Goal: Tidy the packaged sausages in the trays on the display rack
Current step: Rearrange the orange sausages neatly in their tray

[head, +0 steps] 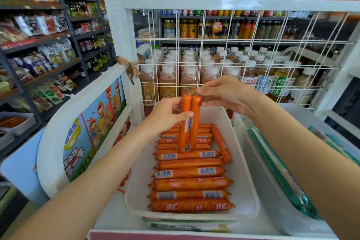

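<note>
the left hand [167, 115] grips two orange sausages [190, 121] side by side around their middle, holding them upright over the white tray [247, 177]. its thumb lies across the front of the pair and its fingers [175, 103] curl round behind. the right hand [224, 93] reaches in from the right and pinches the top tip of the right-hand sausage between thumb and fingertips, the remaining fingers loosely bent above. the lower ends of the two held sausages hang just above the ones lying in the tray; whether they touch cannot be told.

in the tray, a stack of orange packaged sausages [191, 183] lies crosswise in a neat row from the near wall towards the far end, some showing barcodes, others red and white lettering. one sausage [221, 142] lies lengthwise along the right side of the row, at an angle to the rest.

the tray sits on the white display rack [81, 107], whose left panel carries a cartoon picture. just to the right stands a second clear tray [292, 161] holding green packaged items. behind the tray rises a white wire grid [243, 54], and through it bottled drinks [194, 72] with white caps show. store shelves [39, 45] with snacks fill the left side.
</note>
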A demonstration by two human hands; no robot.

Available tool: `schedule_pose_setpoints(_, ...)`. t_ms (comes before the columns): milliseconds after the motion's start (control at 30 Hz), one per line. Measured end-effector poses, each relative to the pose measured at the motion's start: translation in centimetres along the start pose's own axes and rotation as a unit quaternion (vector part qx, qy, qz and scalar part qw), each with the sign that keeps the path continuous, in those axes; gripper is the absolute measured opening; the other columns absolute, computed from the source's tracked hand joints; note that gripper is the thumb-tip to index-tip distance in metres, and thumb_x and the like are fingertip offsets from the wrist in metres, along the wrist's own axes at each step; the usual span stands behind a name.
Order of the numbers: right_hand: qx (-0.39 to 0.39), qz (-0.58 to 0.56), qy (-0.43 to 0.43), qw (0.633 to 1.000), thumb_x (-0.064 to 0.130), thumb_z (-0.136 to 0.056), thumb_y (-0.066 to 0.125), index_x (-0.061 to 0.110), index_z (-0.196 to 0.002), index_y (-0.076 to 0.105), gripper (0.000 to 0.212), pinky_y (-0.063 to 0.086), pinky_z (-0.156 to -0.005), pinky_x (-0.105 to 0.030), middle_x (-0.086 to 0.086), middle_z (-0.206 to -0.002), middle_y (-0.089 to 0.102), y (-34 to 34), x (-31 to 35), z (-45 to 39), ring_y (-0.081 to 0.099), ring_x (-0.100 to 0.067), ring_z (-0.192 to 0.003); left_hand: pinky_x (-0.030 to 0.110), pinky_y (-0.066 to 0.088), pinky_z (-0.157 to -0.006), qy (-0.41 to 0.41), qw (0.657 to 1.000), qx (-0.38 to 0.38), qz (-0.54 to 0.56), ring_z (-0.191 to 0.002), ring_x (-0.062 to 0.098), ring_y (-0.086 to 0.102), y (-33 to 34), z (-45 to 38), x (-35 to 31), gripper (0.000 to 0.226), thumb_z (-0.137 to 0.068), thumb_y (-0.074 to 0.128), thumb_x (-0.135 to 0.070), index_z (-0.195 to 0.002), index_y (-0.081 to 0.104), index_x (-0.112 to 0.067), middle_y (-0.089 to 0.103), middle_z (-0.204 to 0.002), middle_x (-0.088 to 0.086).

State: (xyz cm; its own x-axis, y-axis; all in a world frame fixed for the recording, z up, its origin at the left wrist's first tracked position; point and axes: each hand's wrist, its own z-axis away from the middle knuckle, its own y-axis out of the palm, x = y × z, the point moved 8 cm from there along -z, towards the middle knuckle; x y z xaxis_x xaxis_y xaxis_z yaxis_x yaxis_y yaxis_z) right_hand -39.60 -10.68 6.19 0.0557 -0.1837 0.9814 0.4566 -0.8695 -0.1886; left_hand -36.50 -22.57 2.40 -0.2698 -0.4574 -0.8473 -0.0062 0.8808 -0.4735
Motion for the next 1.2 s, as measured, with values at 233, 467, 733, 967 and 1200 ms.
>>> schedule_pose_setpoints(233, -0.007, 0.027, 0.000, 1.000, 0.007, -0.085, 0.062, 0.002, -0.083, 0.066, 0.007, 0.055, -0.057, -0.016, -0.010, -0.074, 0.067, 0.1, 0.4, 0.1, 0.066, -0.009, -0.057, 0.010, 0.052, -0.063, 0.005, 1.000, -0.008, -0.016, -0.087, 0.004, 0.062, -0.1, 0.2, -0.2, 0.019, -0.085, 0.063, -0.022, -0.103, 0.061, -0.022, 0.066, -0.096, -0.007)
schedule_pose_setpoints(467, -0.055, 0.205, -0.046, 0.976, 0.032, -0.079, 0.070, 0.001, -0.078, 0.069, 0.031, 0.042, -0.044, -0.015, -0.005, -0.056, 0.057, 0.6, 1.4, 0.2, 0.047, -0.011, -0.047, 0.016, 0.046, -0.075, 0.006, 0.999, -0.003, -0.047, -0.091, 0.009, 0.060, 0.5, -0.1, -0.4, 0.026, -0.084, 0.065, -0.022, -0.109, 0.062, -0.017, 0.065, -0.098, -0.006)
schedule_pose_setpoints(733, -0.074, 0.172, -0.060, 0.980, 0.019, -0.085, 0.065, 0.002, -0.077, 0.069, 0.019, 0.047, -0.046, -0.015, -0.005, -0.057, 0.059, -0.4, 0.9, 0.3, 0.051, -0.009, -0.044, 0.005, 0.046, -0.066, 0.015, 0.998, 0.021, -0.051, -0.075, -0.006, 0.057, 2.0, 0.1, -0.6, 0.014, -0.081, 0.068, -0.017, -0.083, 0.057, -0.026, 0.060, -0.079, -0.016)
schedule_pose_setpoints(967, -0.001, 0.177, -0.071, 0.982, 0.024, -0.087, 0.061, 0.016, -0.100, 0.064, 0.015, 0.054, -0.083, -0.025, -0.008, -0.102, 0.067, -0.9, 0.5, 1.4, 0.065, -0.018, -0.093, 0.028, 0.049, -0.083, -0.103, 0.954, -0.125, 0.253, -0.086, 0.013, 0.061, -4.7, -1.8, -0.8, 0.005, -0.088, 0.057, -0.015, -0.089, 0.060, -0.011, 0.063, -0.089, 0.001)
schedule_pose_setpoints(1200, 0.089, 0.033, -0.011, 0.995, 0.008, -0.087, 0.060, 0.000, -0.112, 0.060, 0.026, 0.058, -0.070, -0.027, -0.016, -0.089, 0.067, 3.2, -2.0, 1.2, 0.069, -0.020, -0.077, 0.029, 0.047, -0.090, -0.138, 0.926, -0.146, 0.319, -0.088, 0.013, 0.058, -5.6, -2.7, -1.2, 0.004, -0.085, 0.062, -0.011, -0.089, 0.060, -0.011, 0.063, -0.089, 0.002)
